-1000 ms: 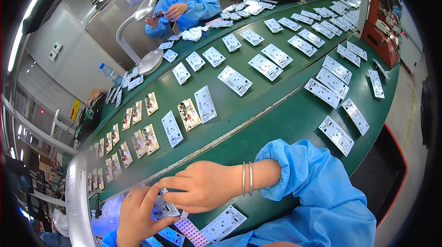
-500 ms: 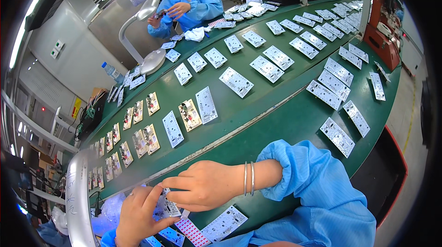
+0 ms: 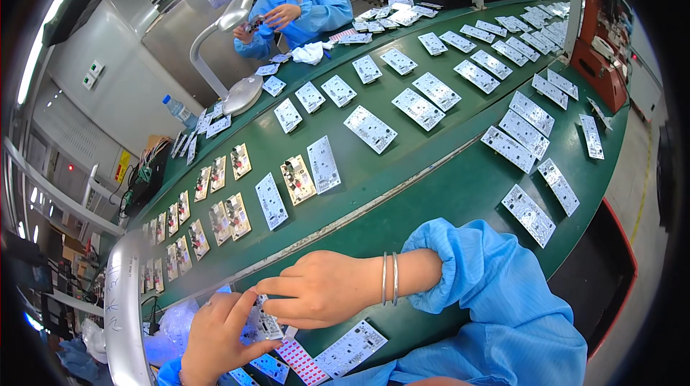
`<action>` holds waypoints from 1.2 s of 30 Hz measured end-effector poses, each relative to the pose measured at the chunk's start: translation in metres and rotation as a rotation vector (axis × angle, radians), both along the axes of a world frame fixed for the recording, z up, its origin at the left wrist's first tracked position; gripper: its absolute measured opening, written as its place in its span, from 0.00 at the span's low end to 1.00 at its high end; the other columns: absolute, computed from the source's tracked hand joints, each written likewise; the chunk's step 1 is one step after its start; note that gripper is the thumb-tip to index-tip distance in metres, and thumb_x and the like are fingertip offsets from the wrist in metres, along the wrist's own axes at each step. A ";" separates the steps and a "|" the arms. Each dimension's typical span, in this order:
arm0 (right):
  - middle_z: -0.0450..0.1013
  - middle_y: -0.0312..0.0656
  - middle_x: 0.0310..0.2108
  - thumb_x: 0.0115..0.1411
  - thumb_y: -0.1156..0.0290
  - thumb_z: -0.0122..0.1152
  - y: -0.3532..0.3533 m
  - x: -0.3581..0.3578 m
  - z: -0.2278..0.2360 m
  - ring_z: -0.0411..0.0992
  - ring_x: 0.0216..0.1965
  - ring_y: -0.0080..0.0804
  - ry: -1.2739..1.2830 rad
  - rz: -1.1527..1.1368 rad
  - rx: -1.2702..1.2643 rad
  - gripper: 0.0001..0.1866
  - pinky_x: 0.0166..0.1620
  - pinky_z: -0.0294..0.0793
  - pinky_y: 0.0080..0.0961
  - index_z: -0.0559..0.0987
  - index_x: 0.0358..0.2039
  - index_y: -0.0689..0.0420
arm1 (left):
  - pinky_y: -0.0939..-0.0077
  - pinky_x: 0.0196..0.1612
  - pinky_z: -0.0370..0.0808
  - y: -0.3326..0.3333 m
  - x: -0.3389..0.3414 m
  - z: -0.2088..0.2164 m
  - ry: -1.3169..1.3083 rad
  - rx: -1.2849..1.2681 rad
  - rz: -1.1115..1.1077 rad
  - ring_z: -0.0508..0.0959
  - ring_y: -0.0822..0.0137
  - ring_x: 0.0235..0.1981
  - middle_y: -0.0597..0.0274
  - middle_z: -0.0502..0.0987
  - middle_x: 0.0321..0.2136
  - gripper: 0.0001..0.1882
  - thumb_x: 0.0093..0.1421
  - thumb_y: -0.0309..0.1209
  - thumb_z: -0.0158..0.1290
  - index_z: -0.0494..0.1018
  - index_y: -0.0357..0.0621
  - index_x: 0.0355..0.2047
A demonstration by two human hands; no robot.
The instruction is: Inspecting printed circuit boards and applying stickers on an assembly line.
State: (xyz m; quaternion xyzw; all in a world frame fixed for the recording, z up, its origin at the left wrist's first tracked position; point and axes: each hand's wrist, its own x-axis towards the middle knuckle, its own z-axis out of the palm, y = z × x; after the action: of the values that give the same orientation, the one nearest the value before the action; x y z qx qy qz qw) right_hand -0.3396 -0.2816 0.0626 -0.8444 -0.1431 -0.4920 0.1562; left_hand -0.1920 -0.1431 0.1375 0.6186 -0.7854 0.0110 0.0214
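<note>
A white circuit board [image 3: 269, 326] is held between both hands near the bottom of the head view, partly covered by fingers. My left hand [image 3: 221, 334] grips its lower left side with thumb and fingers. My right hand [image 3: 316, 290], with two silver bangles at the wrist, closes its fingertips on the board's upper edge. Just below lies a sheet of small red stickers [image 3: 302, 362]. Beside that sheet rests another white circuit board [image 3: 352, 347]. More boards [image 3: 270, 367], tinted blue by the light, lie under my left hand.
A lamp arm [image 3: 123, 307] stands close on my left, beside a clear plastic bag [image 3: 172, 332]. Beyond a metal rail, the green conveyor [image 3: 345, 170] carries several white and tan boards. More boards [image 3: 528, 214] lie at right. Across it, a co-worker [image 3: 305, 8] handles a small part.
Both hands keep nearly the same hold on the board. The whole view has shifted very slightly.
</note>
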 end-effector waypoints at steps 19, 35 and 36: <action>0.67 0.39 0.33 0.44 0.72 0.56 0.022 0.017 -0.024 0.67 0.21 0.27 0.193 0.245 -0.063 0.10 0.22 0.67 0.21 0.70 0.30 0.58 | 0.66 0.25 0.69 0.027 0.009 0.006 0.293 0.451 0.103 0.72 0.52 0.22 0.49 0.71 0.21 0.32 0.45 0.51 0.53 0.64 0.38 0.43; 0.66 0.39 0.24 0.42 0.73 0.56 0.025 0.046 -0.025 0.67 0.20 0.30 0.233 0.272 0.014 0.11 0.22 0.66 0.23 0.70 0.29 0.59 | 0.75 0.27 0.70 0.041 0.039 -0.009 0.801 0.605 0.322 0.75 0.64 0.23 0.55 0.74 0.23 0.23 0.54 0.45 0.46 0.65 0.41 0.44; 0.66 0.39 0.25 0.42 0.73 0.56 0.025 0.046 -0.025 0.67 0.20 0.30 0.243 0.267 0.023 0.11 0.22 0.66 0.23 0.70 0.29 0.59 | 0.76 0.30 0.72 0.039 0.038 -0.007 0.801 0.652 0.359 0.76 0.64 0.26 0.56 0.75 0.26 0.22 0.53 0.43 0.48 0.64 0.41 0.44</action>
State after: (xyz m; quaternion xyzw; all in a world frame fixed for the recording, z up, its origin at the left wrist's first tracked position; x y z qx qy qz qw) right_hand -0.2934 -0.2563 0.0376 -0.8692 -0.2285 -0.3630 0.2460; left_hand -0.1538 -0.1039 0.1301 0.6732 -0.5604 -0.4663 0.1238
